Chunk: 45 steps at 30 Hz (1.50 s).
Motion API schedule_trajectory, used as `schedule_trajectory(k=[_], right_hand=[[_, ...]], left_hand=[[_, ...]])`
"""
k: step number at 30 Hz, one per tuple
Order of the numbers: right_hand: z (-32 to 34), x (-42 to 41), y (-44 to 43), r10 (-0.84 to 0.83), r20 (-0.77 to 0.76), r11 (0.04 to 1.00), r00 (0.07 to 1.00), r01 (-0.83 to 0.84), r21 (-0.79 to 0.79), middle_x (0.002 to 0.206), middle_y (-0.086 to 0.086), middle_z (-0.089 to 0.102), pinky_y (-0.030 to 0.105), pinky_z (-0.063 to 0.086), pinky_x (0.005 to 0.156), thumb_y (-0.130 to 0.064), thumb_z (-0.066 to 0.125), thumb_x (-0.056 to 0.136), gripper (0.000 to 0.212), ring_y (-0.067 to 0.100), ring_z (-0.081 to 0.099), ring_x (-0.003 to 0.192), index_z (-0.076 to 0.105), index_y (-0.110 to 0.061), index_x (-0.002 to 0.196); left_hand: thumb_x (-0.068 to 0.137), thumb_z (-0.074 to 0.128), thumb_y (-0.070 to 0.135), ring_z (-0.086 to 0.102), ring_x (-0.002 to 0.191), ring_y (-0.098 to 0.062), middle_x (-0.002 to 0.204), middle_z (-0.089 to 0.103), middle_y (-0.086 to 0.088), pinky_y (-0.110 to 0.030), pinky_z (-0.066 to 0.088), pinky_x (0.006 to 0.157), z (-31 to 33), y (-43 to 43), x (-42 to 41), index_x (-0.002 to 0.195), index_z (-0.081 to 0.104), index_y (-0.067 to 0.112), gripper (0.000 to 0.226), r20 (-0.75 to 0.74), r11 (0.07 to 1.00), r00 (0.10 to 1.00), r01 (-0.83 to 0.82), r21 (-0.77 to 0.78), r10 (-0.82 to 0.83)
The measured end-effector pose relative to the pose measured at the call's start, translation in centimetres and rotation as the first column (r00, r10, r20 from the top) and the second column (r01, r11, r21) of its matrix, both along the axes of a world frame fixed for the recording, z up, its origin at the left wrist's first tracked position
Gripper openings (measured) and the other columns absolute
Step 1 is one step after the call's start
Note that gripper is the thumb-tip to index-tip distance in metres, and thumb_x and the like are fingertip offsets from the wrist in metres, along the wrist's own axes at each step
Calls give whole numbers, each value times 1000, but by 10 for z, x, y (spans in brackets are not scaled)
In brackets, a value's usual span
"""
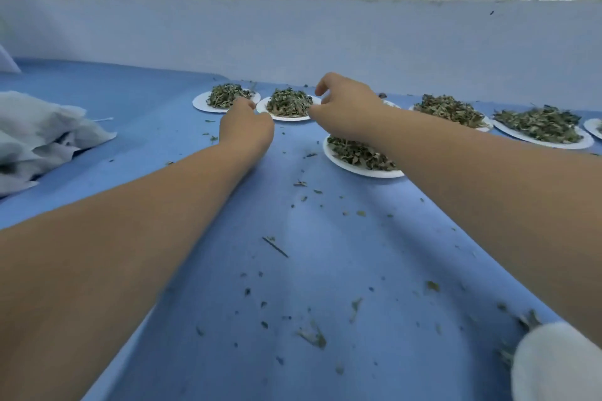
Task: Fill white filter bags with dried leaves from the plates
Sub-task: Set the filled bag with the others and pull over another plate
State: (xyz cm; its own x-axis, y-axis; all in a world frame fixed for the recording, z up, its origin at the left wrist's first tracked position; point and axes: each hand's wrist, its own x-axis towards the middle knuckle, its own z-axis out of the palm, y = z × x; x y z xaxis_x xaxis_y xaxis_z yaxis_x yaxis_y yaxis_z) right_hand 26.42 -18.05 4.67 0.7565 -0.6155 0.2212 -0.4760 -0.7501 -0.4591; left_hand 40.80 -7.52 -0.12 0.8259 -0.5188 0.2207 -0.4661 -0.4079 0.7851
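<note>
There, on the blue-covered bench [325,270], the dried leaves [288,101] sat heaped on small white plates [550,144], and both hands were stretched out to one of them, the second plate [286,118] from the left end of the far row. The left hand [249,127] lay low just left of that plate, knuckles toward me and fingers curled down near the rim; I could not tell whether it had hold of anything. The right hand [345,104] hovered at the plate's right edge, fingers loosely hooked with the forefinger lifted away from the thumb, and nothing showed in its grasp. Just left of the second plate stood the first plate [200,104], also heaped; to its right more stretched off along the row, the nearest half hidden behind the right hand. Nearer than the second plate, and a little right, a near plate [355,169] lay partly under the right forearm. Well left of it, a rumpled pile of white filter bags [39,130] rested on the bench. Leaf crumbs [312,337] were strewn on the near side of the plate, and behind it rose a pale wall [293,36].
</note>
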Motion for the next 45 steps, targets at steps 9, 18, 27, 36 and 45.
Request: schedule_trajectory(k=[9,18,27,36,45], right_hand=[[-15,111,9,73,-166,936,983,-126,-330,108,2,67,33,46,76,-5,54,82,35,28,60,103,68,-23,109],[-34,161,22,92,-360,813,928,-279,-511,73,-1,39,37,31,72,-12,52,86,20,18,36,63,39,-20,72],[-44,164,30,108,-285,820,953,-247,-516,72,-1,37,37,35,72,-15,52,89,25,24,46,76,38,-19,69],[-48,148,37,88,-343,812,935,-266,-519,75,-1,34,38,30,79,-15,47,91,23,24,38,86,34,-19,72],[-41,109,51,82,-336,822,938,-254,-509,72,-2,33,38,28,79,-18,47,88,19,26,37,88,35,-19,73]], left_hand=[[86,51,4,58,103,-35,114,62,-12,-35,44,78,-13,-9,108,103,68,10,25,518,932,853,-138,335,-60],[79,53,8,54,79,-34,80,58,-12,-33,37,59,-11,-22,159,75,54,11,5,597,872,773,-122,473,-215],[82,48,7,47,61,-24,68,44,-2,-29,33,51,-3,-23,156,70,50,17,15,702,779,574,-167,604,-422],[79,57,2,19,47,-12,58,23,7,-24,13,45,6,5,144,87,43,17,22,756,722,254,-230,653,-603],[82,52,6,34,53,-24,60,30,3,-29,17,46,14,58,118,90,29,20,28,728,663,163,-318,678,-666]])
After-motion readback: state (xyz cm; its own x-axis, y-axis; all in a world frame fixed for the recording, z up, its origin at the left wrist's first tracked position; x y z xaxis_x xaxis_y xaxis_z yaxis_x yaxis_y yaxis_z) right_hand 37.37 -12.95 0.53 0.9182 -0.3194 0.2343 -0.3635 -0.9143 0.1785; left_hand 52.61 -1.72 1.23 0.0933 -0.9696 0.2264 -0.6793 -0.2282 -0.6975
